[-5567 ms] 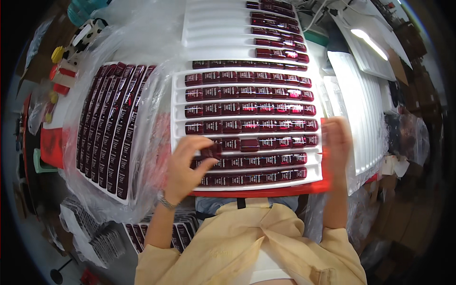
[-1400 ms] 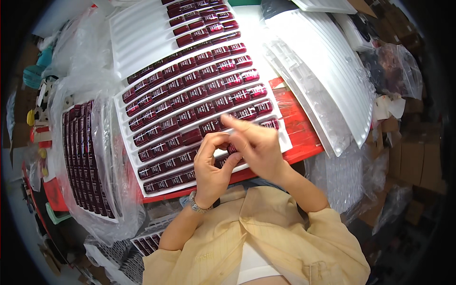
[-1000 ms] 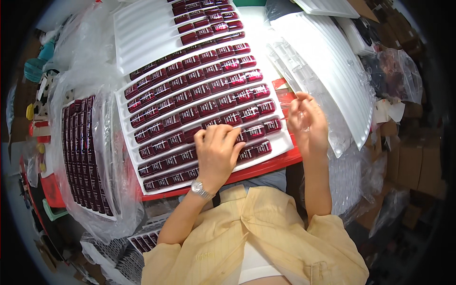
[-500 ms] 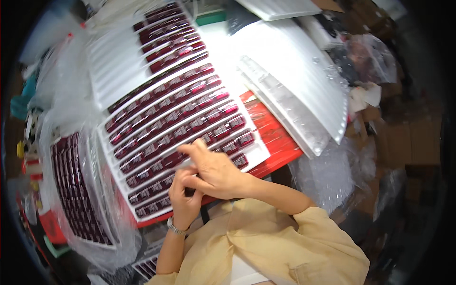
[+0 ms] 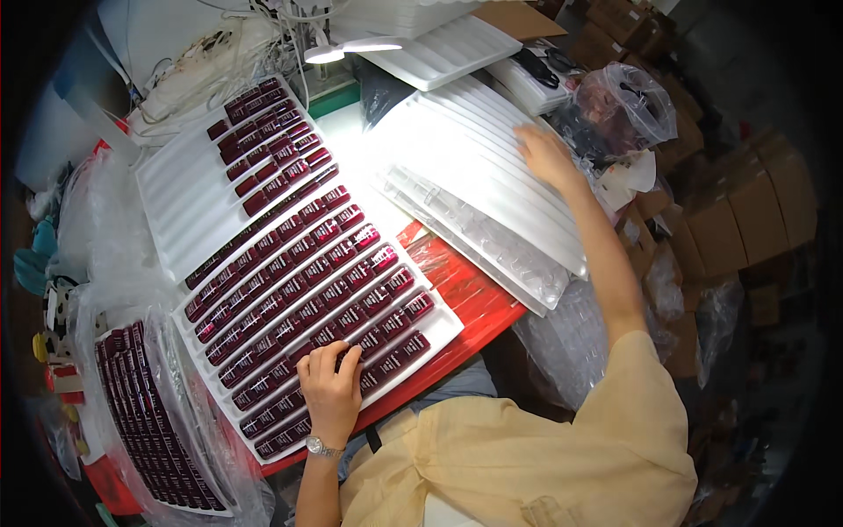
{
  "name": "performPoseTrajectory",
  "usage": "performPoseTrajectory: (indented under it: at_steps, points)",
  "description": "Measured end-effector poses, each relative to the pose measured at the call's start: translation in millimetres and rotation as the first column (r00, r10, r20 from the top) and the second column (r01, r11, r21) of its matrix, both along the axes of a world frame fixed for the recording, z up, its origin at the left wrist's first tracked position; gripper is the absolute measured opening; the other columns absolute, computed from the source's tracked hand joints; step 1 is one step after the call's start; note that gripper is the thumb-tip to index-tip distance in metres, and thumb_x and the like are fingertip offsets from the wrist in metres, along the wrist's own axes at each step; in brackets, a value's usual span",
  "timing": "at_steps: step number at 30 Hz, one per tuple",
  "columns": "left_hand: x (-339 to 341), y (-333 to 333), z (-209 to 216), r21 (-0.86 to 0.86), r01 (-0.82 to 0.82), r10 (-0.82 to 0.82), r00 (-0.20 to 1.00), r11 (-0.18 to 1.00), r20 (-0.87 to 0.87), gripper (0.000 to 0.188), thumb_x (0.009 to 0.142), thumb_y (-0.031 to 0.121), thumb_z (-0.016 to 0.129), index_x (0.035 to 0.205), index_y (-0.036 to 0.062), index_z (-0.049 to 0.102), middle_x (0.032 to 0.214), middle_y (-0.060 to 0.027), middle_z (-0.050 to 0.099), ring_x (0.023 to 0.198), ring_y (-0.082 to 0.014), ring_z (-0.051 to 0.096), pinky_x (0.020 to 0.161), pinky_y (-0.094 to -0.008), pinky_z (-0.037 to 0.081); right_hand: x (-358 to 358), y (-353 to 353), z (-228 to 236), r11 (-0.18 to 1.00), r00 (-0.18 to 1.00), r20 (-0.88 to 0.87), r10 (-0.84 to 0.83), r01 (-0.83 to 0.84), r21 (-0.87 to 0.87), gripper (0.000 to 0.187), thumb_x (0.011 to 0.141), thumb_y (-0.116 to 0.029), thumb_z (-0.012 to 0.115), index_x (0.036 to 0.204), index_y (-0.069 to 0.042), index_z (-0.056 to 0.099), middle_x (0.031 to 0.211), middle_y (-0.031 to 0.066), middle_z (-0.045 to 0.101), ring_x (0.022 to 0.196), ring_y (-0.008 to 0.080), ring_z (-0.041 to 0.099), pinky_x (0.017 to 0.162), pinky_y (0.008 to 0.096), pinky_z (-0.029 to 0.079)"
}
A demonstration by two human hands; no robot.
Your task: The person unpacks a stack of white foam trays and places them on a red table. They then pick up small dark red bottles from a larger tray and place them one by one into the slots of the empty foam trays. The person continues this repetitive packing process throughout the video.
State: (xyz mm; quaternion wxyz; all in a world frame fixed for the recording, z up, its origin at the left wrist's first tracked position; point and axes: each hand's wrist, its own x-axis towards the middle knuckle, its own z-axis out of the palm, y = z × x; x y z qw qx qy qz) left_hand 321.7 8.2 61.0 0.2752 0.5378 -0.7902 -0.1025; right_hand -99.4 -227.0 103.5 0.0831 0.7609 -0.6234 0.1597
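Rows of small, glossy dark-red rectangular pieces with pale print (image 5: 316,274) fill a white ribbed tray (image 5: 446,327) in front of me. My left hand (image 5: 332,391) is over its near rows, fingers bent together beside the pieces. Something dark shows at the fingertips, but its kind is hidden. A watch is on that wrist. Stretched out to the far right, my right hand (image 5: 546,156) has its fingers extended over the edge of the white ribbed sheets (image 5: 492,167). No object shows in it.
Behind stands a partly filled white tray (image 5: 180,198). At left, more dark-red pieces (image 5: 154,413) lie under clear plastic. A lit lamp (image 5: 351,48) and white trays (image 5: 443,48) are at the back. Cardboard boxes (image 5: 729,206) and plastic bags stand right of the red table (image 5: 479,307).
My right hand has left my left hand and swung out to the far right. My left hand stays over the near rows. The whole view has shifted, showing more of the back.
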Motion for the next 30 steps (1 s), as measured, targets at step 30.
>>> performPoseTrajectory:
  at_steps: [30]
  points:
    - [44.6,32.3,-19.8,0.009,-0.238,0.237,0.964,0.971,-0.121,0.018,0.078,0.000,0.072,0.092,0.0054,0.061,0.108,-0.0092,0.063,0.095,-0.0256,0.058,0.084,-0.0361,0.046,287.9,193.2,-63.6,0.642,0.250,0.963,0.096,-0.755,0.132,0.016,0.086,0.001,0.061,0.101,0.001,0.062,0.099,0.0115,0.059,0.081,0.0218,0.067,0.069,0.0318,0.056]
